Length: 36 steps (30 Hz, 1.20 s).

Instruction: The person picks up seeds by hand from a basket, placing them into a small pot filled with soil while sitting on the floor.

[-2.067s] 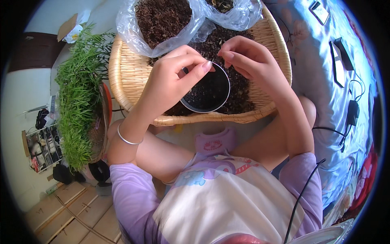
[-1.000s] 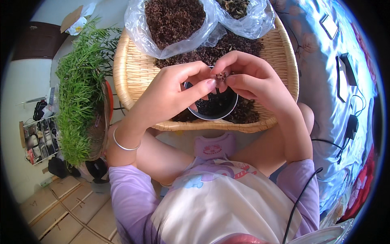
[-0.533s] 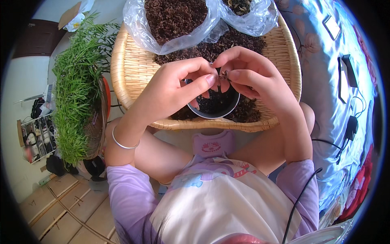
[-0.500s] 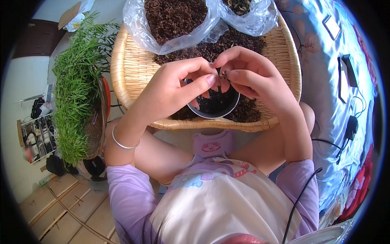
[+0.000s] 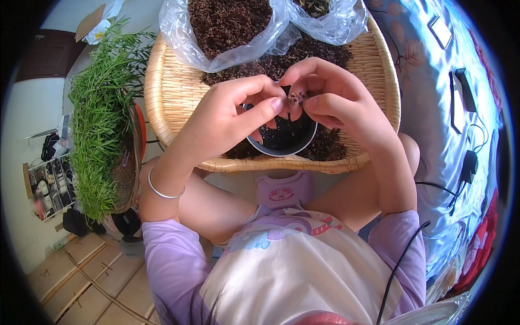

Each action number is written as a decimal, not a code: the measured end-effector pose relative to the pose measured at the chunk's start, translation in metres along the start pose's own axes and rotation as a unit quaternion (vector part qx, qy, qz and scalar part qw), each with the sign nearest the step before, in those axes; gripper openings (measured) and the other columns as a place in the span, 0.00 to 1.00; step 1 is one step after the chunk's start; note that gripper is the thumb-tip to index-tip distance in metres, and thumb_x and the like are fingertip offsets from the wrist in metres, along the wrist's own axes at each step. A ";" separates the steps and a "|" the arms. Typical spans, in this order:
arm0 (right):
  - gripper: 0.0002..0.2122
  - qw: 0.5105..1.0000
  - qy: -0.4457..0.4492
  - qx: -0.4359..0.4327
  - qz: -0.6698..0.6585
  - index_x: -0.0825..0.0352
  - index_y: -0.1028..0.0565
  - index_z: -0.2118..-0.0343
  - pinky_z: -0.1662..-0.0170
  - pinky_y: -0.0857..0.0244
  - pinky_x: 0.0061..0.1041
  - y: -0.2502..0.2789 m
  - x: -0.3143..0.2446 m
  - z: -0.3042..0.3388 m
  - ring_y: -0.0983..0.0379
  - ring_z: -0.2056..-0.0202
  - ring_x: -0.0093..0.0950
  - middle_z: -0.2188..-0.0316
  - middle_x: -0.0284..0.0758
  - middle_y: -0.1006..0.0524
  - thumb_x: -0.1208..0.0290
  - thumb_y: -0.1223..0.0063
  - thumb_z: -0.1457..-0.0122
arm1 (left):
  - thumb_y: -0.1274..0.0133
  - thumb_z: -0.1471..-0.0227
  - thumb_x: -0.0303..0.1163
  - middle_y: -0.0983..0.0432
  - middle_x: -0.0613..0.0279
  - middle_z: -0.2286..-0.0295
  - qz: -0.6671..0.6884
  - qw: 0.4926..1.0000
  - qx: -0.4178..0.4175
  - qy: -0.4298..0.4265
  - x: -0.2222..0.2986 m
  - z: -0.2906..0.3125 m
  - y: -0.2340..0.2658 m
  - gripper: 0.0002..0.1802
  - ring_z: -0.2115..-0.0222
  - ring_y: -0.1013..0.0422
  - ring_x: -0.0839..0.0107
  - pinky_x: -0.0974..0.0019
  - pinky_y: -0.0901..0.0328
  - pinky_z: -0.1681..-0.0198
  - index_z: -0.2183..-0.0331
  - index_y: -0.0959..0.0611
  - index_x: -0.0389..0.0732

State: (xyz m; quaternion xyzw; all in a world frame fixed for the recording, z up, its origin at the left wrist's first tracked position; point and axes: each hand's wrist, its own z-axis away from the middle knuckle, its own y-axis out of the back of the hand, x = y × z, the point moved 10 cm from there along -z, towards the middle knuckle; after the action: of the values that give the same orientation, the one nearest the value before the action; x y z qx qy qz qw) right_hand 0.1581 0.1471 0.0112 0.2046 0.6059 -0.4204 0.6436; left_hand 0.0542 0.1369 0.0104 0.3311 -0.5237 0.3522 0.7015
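My left hand (image 5: 230,111) and my right hand (image 5: 344,100) meet above a small dark pot (image 5: 281,155) with a pale rim. Pinched between their thumbs and fingertips is a small brown crumbly clump (image 5: 296,99), too small to make out fully. Dark soil (image 5: 281,138) lies inside the pot, partly hidden by my fingers. The pot stands near the front edge of a woven tray (image 5: 172,81), which sits over my knees. Loose reddish-brown soil (image 5: 325,51) is spread on the tray around and behind the pot.
Toward the back of the tray stand a clear plastic bag (image 5: 173,30) of brown soil and a smaller bag (image 5: 349,24) of leafy bits. A bushy green plant (image 5: 100,130) rises at the left. Blue patterned bedding (image 5: 428,97) with cables and dark devices lies at the right.
My fingertips have shifted slightly around the clump, which now shows more between them. The hands stay above the pot; the whole view has moved a little.
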 end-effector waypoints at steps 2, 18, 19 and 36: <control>0.15 1.000 -0.008 -0.004 -0.017 0.67 0.28 0.57 0.78 0.49 0.10 0.001 0.000 0.001 0.40 0.78 0.09 0.71 0.30 0.25 0.77 0.57 0.48 | 0.52 0.42 0.31 0.26 0.63 0.69 -0.004 1.000 -0.003 -0.004 0.001 0.000 0.000 0.11 0.71 0.27 0.77 0.76 0.31 0.75 0.61 0.24 0.33; 0.10 0.999 -0.027 -0.006 -0.016 0.66 0.26 0.60 0.75 0.46 0.11 0.005 0.006 0.002 0.37 0.76 0.10 0.72 0.28 0.24 0.71 0.50 0.44 | 0.50 0.44 0.31 0.26 0.66 0.71 -0.040 0.997 0.057 -0.047 0.005 0.000 0.010 0.09 0.72 0.30 0.83 0.78 0.33 0.73 0.65 0.22 0.35; 0.09 1.000 -0.028 -0.001 -0.002 0.66 0.26 0.61 0.74 0.46 0.11 0.005 0.006 0.002 0.36 0.75 0.10 0.72 0.28 0.24 0.70 0.50 0.44 | 0.49 0.45 0.30 0.26 0.67 0.72 -0.042 0.995 0.069 -0.053 0.006 0.001 0.011 0.09 0.72 0.31 0.84 0.78 0.33 0.73 0.66 0.21 0.35; 0.06 0.999 0.036 -0.030 0.019 0.67 0.29 0.67 0.64 0.39 0.13 -0.003 0.003 0.000 0.31 0.66 0.15 0.69 0.28 0.27 0.73 0.45 0.45 | 0.52 0.42 0.39 0.26 0.64 0.71 0.058 0.997 -0.040 0.018 0.002 0.000 -0.007 0.15 0.72 0.30 0.80 0.77 0.31 0.77 0.64 0.23 0.36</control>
State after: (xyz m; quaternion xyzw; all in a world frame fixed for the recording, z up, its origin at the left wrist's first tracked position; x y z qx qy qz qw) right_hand 0.1553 0.1446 0.0087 0.2115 0.6371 -0.3824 0.6349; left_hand 0.0610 0.1334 0.0117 0.2654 -0.5426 0.3774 0.7019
